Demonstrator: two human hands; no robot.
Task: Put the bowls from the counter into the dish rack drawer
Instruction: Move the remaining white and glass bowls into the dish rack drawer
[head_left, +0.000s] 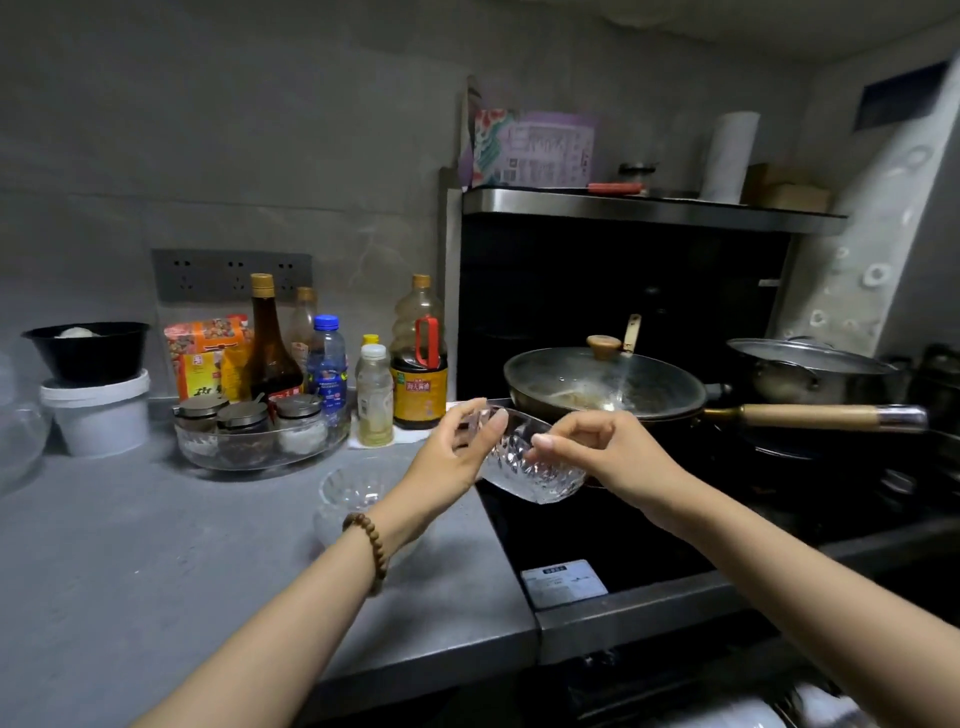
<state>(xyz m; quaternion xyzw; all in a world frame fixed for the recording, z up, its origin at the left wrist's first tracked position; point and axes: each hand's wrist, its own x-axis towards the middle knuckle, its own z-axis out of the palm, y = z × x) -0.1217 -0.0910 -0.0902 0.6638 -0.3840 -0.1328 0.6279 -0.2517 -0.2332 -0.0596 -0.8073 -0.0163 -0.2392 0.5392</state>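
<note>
One cut-glass bowl (535, 470) held at centre frame, above the seam between desk (156, 545) and stove. Left grip (457, 457) curled round its left rim, right grip (597, 447) pinching the right rim. Second glass bowl (353, 488) on the desk, lower centre, behind the left wrist. Three lidded jars (244, 415) at centre left.
</note>
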